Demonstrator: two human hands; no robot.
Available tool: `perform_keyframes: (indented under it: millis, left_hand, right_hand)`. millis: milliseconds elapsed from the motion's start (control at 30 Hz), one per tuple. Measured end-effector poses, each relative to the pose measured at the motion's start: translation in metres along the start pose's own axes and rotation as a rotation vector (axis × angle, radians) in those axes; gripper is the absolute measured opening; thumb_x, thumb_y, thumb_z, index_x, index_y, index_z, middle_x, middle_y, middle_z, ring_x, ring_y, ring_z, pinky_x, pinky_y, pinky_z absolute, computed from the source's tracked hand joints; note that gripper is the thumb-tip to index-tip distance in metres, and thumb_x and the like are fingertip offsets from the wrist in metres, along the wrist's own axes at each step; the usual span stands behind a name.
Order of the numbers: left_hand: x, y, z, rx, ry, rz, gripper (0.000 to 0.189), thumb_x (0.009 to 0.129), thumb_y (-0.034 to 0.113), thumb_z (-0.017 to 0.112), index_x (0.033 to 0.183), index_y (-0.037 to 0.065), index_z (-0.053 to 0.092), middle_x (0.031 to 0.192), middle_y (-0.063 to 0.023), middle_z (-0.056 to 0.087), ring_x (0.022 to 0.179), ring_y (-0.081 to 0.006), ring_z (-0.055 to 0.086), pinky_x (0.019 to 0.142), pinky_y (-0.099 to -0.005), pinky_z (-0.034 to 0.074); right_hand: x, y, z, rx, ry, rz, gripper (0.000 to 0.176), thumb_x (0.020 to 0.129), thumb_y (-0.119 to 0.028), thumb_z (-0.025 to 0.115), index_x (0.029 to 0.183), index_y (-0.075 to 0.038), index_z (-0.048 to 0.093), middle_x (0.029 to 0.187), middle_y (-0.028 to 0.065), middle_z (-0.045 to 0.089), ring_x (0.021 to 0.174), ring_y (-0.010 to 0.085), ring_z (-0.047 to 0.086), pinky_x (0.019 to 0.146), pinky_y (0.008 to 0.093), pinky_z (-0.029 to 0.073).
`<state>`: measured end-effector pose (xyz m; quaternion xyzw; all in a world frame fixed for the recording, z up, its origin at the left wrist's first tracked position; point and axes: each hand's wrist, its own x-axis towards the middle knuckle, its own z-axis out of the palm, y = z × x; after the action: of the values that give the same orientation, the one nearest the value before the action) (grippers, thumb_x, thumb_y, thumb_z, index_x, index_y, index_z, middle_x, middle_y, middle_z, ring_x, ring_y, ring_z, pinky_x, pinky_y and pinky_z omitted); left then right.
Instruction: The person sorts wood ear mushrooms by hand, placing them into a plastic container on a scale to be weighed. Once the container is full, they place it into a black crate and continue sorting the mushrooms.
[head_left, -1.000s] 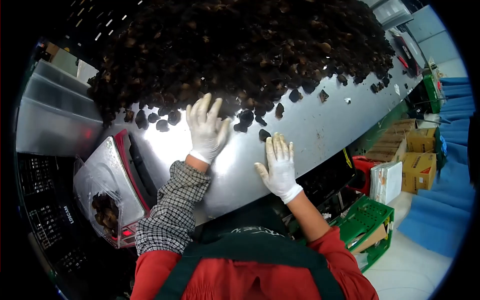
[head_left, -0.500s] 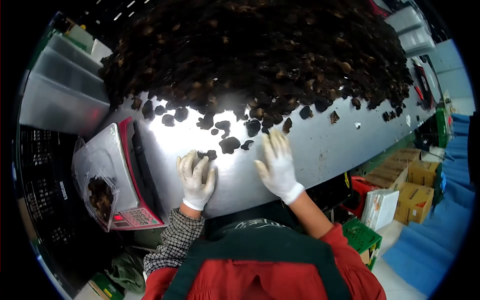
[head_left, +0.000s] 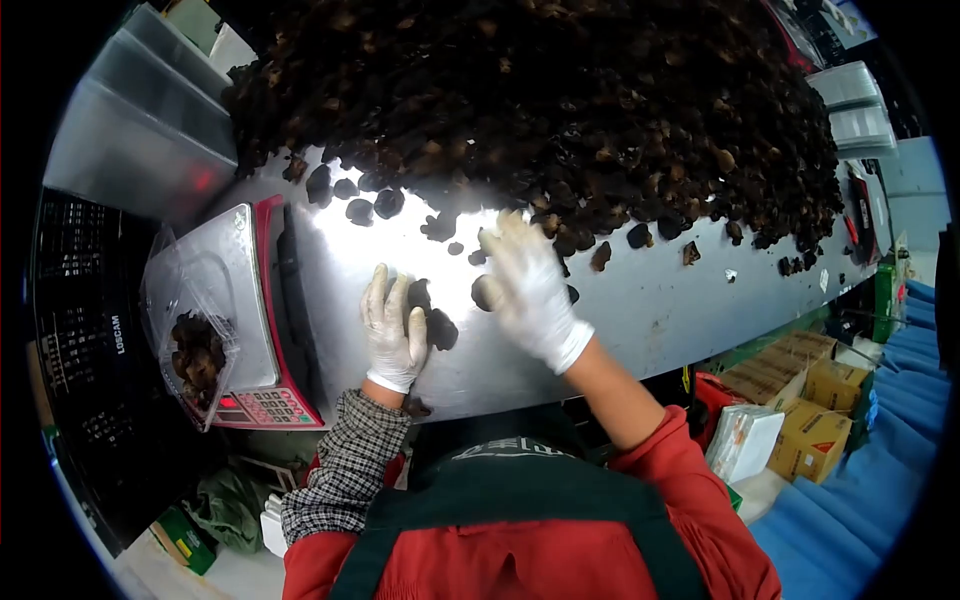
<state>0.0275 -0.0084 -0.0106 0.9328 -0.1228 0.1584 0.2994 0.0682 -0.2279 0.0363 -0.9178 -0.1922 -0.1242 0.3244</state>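
A big heap of dark wood ear mushrooms [head_left: 560, 110] covers the far part of the metal table [head_left: 620, 320], with loose pieces along its near edge. My left hand [head_left: 392, 338], in a white glove, rests on the table with fingers stretched out and nothing visibly in it. Just right of its fingers lies a loose mushroom piece [head_left: 441, 329], apparently touching the thumb. My right hand [head_left: 532, 300], also gloved and blurred, reaches over loose pieces near the heap, fingers extended; part of one mushroom [head_left: 483, 293] shows beside its thumb. What lies under the palm is hidden.
At left stands a red-edged scale [head_left: 240, 300] bearing a clear plastic box [head_left: 230, 350] with mushrooms inside. Stacked clear containers [head_left: 140, 130] are behind it, more containers [head_left: 858, 110] at far right. Cardboard boxes [head_left: 808, 440] sit on the floor at right.
My right hand has moved up and left over the loose pieces. Some pieces now lie closer to my left hand, and one is near its wrist. The view has shifted slightly.
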Motion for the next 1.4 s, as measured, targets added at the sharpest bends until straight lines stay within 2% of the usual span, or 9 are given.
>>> perform_keyframes:
  millis: [67, 133, 267, 433, 533, 667, 1033, 1333, 1400]
  left_hand:
    - [-0.001, 0.001, -0.002, -0.022, 0.000, -0.010, 0.049, 0.088, 0.015, 0.056, 0.135, 0.003, 0.048, 0.143, -0.0249, 0.037, 0.127, -0.0402, 0.039, 0.108, -0.0480, 0.031]
    - [-0.003, 0.001, -0.007, -0.040, -0.002, 0.004, 0.050, 0.089, 0.018, 0.056, 0.135, 0.000, 0.047, 0.143, -0.0263, 0.036, 0.128, -0.0408, 0.039, 0.108, -0.0480, 0.031]
    - [-0.012, 0.004, -0.023, -0.147, 0.055, -0.061, 0.056, 0.093, 0.030, 0.054, 0.135, -0.005, 0.044, 0.142, -0.0301, 0.036, 0.129, -0.0431, 0.038, 0.107, -0.0483, 0.031]
    - [-0.073, 0.019, -0.059, -0.058, -0.212, 0.023, 0.096, 0.079, 0.058, 0.067, 0.145, 0.001, 0.030, 0.146, -0.0295, 0.028, 0.131, -0.0437, 0.033, 0.107, -0.0546, 0.028]
    - [-0.084, 0.031, -0.043, 0.031, -0.358, 0.102, 0.108, 0.068, 0.050, 0.080, 0.147, 0.001, 0.025, 0.149, -0.0314, 0.020, 0.136, -0.0473, 0.025, 0.110, -0.0575, 0.024]
    - [-0.046, 0.022, -0.022, 0.164, -0.238, 0.040, 0.111, 0.066, 0.047, 0.081, 0.148, 0.002, 0.022, 0.149, -0.0317, 0.016, 0.138, -0.0483, 0.021, 0.112, -0.0585, 0.021]
    - [0.001, -0.010, -0.011, 0.080, -0.191, 0.067, 0.109, 0.066, 0.047, 0.082, 0.149, 0.007, 0.024, 0.151, -0.0271, 0.021, 0.136, -0.0430, 0.029, 0.111, -0.0521, 0.026]
    - [0.003, -0.008, -0.013, 0.076, -0.198, 0.083, 0.103, 0.066, 0.046, 0.081, 0.145, 0.004, 0.030, 0.149, -0.0270, 0.025, 0.135, -0.0405, 0.031, 0.112, -0.0512, 0.025]
    - [0.002, -0.008, -0.012, 0.071, -0.201, 0.092, 0.102, 0.067, 0.046, 0.081, 0.145, 0.003, 0.031, 0.149, -0.0268, 0.027, 0.135, -0.0394, 0.031, 0.112, -0.0512, 0.024]
  right_hand:
    - [0.019, 0.015, -0.005, -0.025, 0.028, 0.011, 0.048, 0.086, -0.012, 0.057, 0.130, 0.006, 0.048, 0.131, 0.0268, 0.050, 0.125, 0.0421, 0.045, 0.108, 0.0469, 0.035]
    - [0.021, 0.015, 0.013, -0.110, -0.138, -0.003, 0.048, 0.091, -0.020, 0.052, 0.132, 0.005, 0.047, 0.134, 0.0253, 0.048, 0.128, 0.0370, 0.043, 0.111, 0.0472, 0.032]
    - [-0.016, -0.037, 0.027, 0.046, -0.256, -0.123, 0.045, 0.089, -0.018, 0.055, 0.129, 0.001, 0.051, 0.132, 0.0208, 0.051, 0.127, 0.0344, 0.045, 0.110, 0.0491, 0.033]
    - [-0.032, -0.044, -0.006, 0.231, -0.119, -0.088, 0.036, 0.080, -0.002, 0.059, 0.116, 0.000, 0.059, 0.112, 0.0182, 0.061, 0.109, 0.0357, 0.057, 0.096, 0.0450, 0.046]
    - [-0.021, -0.002, -0.017, -0.003, -0.021, -0.005, 0.033, 0.078, 0.006, 0.056, 0.110, 0.002, 0.061, 0.103, 0.0169, 0.065, 0.099, 0.0352, 0.061, 0.085, 0.0416, 0.052]
    - [-0.013, 0.027, -0.001, -0.246, -0.057, -0.033, 0.041, 0.076, 0.003, 0.054, 0.117, 0.002, 0.058, 0.114, 0.0189, 0.061, 0.108, 0.0356, 0.057, 0.097, 0.0436, 0.045]
    - [0.000, 0.027, 0.018, -0.351, -0.117, -0.104, 0.045, 0.077, -0.006, 0.055, 0.121, 0.005, 0.055, 0.128, 0.0205, 0.055, 0.122, 0.0335, 0.050, 0.104, 0.0461, 0.038]
    - [-0.061, -0.009, -0.024, -0.208, -0.336, -0.008, 0.048, 0.076, -0.006, 0.054, 0.122, 0.006, 0.052, 0.124, 0.0201, 0.054, 0.120, 0.0355, 0.050, 0.106, 0.0456, 0.037]
    - [-0.054, -0.012, -0.028, -0.221, -0.248, -0.028, 0.051, 0.072, 0.002, 0.054, 0.122, 0.006, 0.053, 0.123, 0.0223, 0.055, 0.117, 0.0361, 0.052, 0.102, 0.0456, 0.041]
